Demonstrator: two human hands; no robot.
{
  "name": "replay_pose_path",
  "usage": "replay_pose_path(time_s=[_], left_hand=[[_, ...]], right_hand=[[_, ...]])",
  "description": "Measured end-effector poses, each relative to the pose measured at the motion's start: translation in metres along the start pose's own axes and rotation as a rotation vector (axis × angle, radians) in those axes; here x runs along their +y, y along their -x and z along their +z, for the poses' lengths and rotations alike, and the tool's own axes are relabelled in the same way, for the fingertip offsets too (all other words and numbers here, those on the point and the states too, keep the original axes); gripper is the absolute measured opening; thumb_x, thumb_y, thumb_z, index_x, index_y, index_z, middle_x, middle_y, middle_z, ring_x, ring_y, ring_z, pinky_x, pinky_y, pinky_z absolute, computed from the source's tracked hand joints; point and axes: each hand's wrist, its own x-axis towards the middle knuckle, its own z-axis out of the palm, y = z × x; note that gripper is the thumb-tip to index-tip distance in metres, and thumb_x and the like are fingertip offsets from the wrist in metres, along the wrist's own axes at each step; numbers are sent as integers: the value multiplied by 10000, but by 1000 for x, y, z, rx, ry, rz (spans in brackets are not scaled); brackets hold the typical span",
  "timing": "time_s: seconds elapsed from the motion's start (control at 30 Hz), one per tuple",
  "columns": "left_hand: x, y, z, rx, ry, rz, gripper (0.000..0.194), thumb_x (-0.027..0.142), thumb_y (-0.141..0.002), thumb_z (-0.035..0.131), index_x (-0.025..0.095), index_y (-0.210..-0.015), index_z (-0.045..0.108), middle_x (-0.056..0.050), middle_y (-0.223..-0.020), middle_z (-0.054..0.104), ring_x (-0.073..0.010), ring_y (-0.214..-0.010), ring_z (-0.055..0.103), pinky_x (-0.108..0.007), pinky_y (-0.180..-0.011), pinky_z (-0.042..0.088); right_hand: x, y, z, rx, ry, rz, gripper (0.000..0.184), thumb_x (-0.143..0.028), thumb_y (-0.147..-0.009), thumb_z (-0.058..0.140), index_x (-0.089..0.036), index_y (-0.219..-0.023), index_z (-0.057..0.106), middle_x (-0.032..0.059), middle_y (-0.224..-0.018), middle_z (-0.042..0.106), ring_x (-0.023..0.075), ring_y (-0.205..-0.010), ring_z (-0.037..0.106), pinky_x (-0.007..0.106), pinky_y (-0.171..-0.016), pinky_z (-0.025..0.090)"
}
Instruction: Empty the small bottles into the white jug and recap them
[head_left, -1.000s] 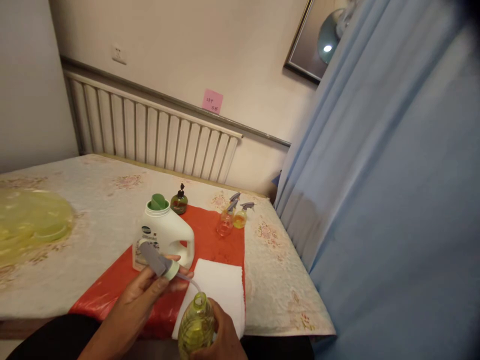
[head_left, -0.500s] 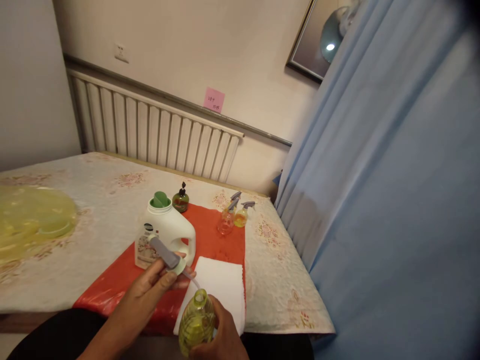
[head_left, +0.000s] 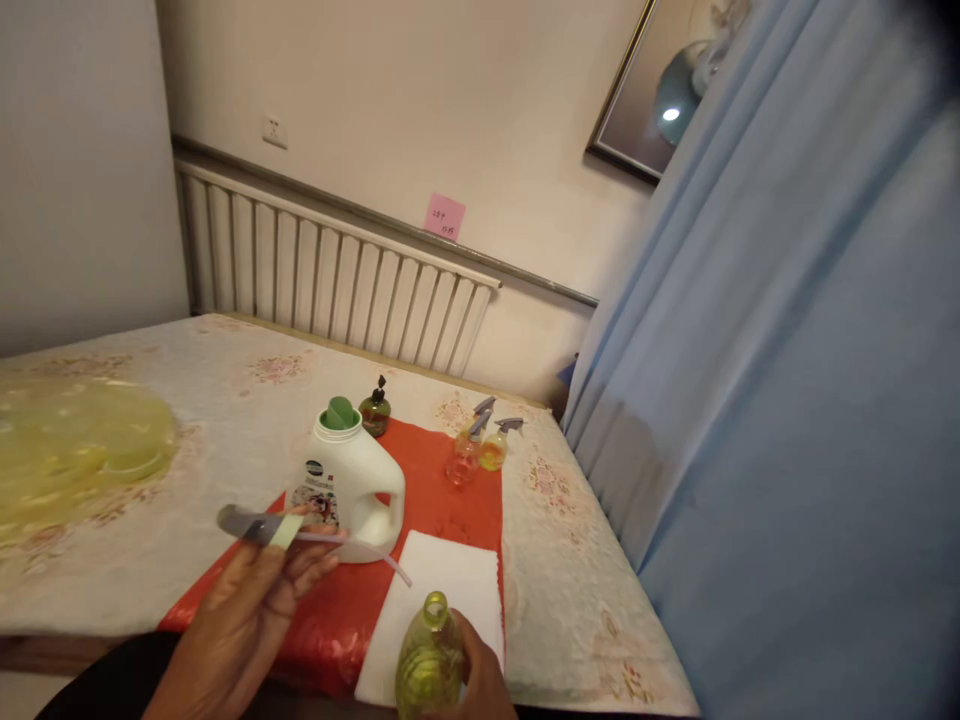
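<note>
My left hand [head_left: 251, 600] is closed on a grey spray-pump head [head_left: 255, 524] whose thin clear tube [head_left: 367, 550] trails out to the right, free of any bottle. Low in the view, my right hand [head_left: 484, 680] grips a yellow-green ribbed bottle [head_left: 429, 660] with an open neck. The bottle stands over the near edge of a folded white cloth [head_left: 442, 600]. Behind my left hand stands a white detergent jug [head_left: 352, 485] with a green cap.
A red mat [head_left: 442, 490] lies on the floral tablecloth [head_left: 225, 400]. A small dark green bottle [head_left: 374, 411] and two small spray bottles [head_left: 480, 445] stand at the back of it. Yellow plastic ware [head_left: 67, 445] sits far left. A blue curtain [head_left: 787, 400] hangs on the right.
My left hand has pulled the pump head and its tube out of the yellow-green bottle and carried it left. The camera has shifted, so the scene sits further right and lower.
</note>
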Motion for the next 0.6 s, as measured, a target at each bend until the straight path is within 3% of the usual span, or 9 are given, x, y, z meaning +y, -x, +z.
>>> replay_pose_path(time_s=[0.17, 0.23, 0.3, 0.43, 0.6], left_hand=[[-6, -4, -23, 51, 13, -99, 387, 365, -689, 824, 227, -1024, 686, -45, -1023, 761, -248, -922, 710, -339, -801, 618], [-20, -2, -28, 29, 7, -202, 405, 369, -670, 838, 226, -1019, 691, -45, -1032, 758, -259, -910, 714, -351, -782, 615], [-39, -1, -29, -71, 7, -310, 411, 399, -677, 831, 211, -1015, 690, -63, -1006, 762, -274, -908, 714, -372, -796, 599], [-74, -8, -20, -208, -9, -473, 433, 441, -659, 836, 160, -954, 688, -95, -831, 761, -239, -759, 716, -315, -676, 561], [-104, -35, -10, -344, 57, -585, 512, 497, -652, 827, 169, -989, 623, -50, -794, 737, -199, -695, 704, -283, -604, 502]], right_hand=[[19, -7, -32, 108, 114, 32, 849, -63, -435, 718, -192, -1261, 572, 86, -1221, 663, 339, -1158, 587, 400, -975, 466], [23, -12, -45, 155, 164, 40, 878, -62, -447, 709, -179, -1303, 548, 103, -1253, 649, 334, -1173, 585, 398, -997, 452], [20, -18, -55, 195, 230, 32, 887, -60, -456, 701, -168, -1320, 533, 116, -1272, 637, 330, -1195, 574, 397, -1029, 428], [-11, -37, -64, 217, 321, -74, 838, -86, -503, 703, -184, -1314, 517, 114, -1307, 614, 315, -1208, 567, 404, -1056, 414], [-76, -68, -61, 279, 504, -250, 767, -70, -524, 693, -232, -1256, 531, 88, -1270, 624, 320, -1150, 597, 465, -1009, 457]])
